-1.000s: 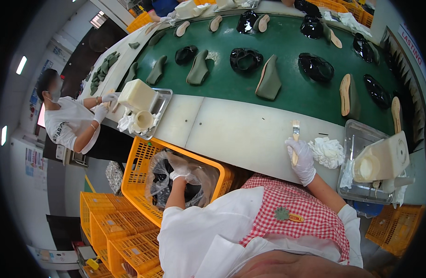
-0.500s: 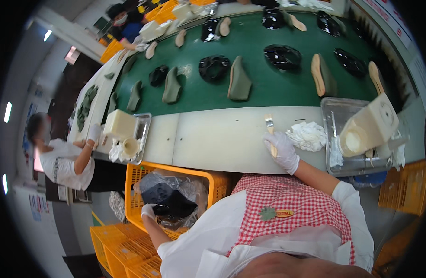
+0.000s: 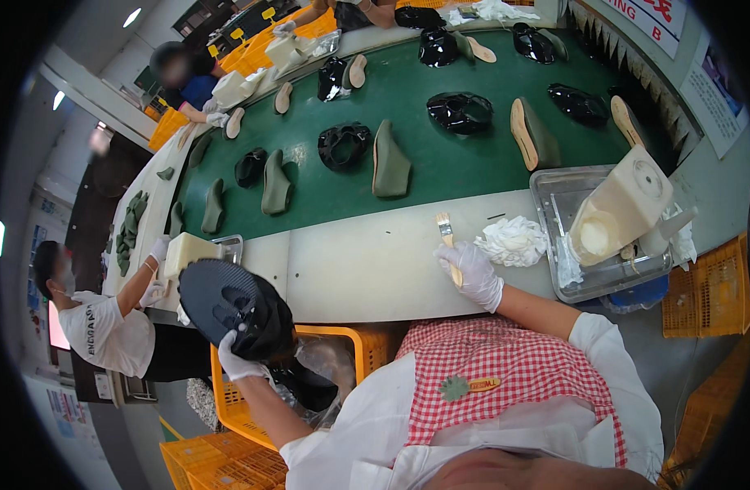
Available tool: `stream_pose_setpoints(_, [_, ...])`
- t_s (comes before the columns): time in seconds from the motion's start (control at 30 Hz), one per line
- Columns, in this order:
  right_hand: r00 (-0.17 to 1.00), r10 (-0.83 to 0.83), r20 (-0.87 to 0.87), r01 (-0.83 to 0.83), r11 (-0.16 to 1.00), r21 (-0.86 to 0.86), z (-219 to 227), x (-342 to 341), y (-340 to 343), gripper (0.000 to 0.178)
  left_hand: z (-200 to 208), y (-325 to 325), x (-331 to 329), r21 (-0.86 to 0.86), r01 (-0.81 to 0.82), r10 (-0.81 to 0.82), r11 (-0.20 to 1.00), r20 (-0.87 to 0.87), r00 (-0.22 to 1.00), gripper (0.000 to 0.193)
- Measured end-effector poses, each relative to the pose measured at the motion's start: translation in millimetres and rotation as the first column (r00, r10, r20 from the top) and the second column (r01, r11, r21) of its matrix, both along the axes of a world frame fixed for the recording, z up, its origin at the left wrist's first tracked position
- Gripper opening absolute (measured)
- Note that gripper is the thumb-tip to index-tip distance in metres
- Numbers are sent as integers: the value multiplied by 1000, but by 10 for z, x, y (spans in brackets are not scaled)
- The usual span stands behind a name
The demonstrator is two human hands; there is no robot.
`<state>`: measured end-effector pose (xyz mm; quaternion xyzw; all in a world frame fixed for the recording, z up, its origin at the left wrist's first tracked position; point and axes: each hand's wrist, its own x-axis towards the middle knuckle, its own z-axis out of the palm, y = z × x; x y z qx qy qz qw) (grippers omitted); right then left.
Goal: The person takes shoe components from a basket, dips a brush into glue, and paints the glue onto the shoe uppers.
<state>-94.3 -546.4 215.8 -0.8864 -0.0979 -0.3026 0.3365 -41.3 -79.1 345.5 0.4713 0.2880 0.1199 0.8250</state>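
Observation:
My gloved left hand point(image 3: 242, 358) is closed on a black shoe upper point(image 3: 238, 306), lifted above the yellow crate; its ribbed face is turned upward. Another glossy black piece point(image 3: 309, 385) lies below it in clear plastic inside the crate point(image 3: 365, 351). Over the white table edge point(image 3: 350, 273), my gloved right hand point(image 3: 473, 273) grips a flat paintbrush point(image 3: 446, 231), bristles pointing away from me. Beside that hand sits a crumpled white cloth point(image 3: 512, 242). On the green belt point(image 3: 309, 216) stand glossy black uppers point(image 3: 344, 147) and green wedge soles point(image 3: 389, 163).
A clear tray point(image 3: 546, 204) at right holds a tilted plastic jug point(image 3: 628, 204). A second cream jug point(image 3: 187, 255) is at left. Yellow crates point(image 3: 705, 286) stand on the floor. One co-worker point(image 3: 105, 318) works at left, others across the belt.
My left hand has risen out of the crate, bringing up the black shoe upper. The whole view has shifted, and the shoe parts appear further left. My right hand still holds the paintbrush.

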Motion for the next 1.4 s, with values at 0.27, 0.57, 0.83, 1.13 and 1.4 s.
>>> stream_pose_setpoints(0.27, [1000,-1,11,1,1000,-16,25,4,2,19,30,-723,506,896,-444,-70,-2,443,894,41])
stream_pose_setpoints(0.57, [1000,6,-21,-7,1000,-15,21,2,-12,23,-696,-1401,226,677,47,-213,-735,-295,931,90])
stream_pose_setpoints(0.83, [1000,3,16,-3,1000,-11,73,18,-10,22,-524,-1660,223,919,-172,-302,-355,62,951,53])
stream_pose_setpoints(1.13, [999,-46,7,46,998,-34,94,14,19,24,-1051,-2874,312,952,304,-856,38,-125,501,19])
stream_pose_setpoints(1.4, [977,-194,84,194,981,7,115,10,-8,26,-1239,-3387,526,588,795,-947,153,-142,287,23])
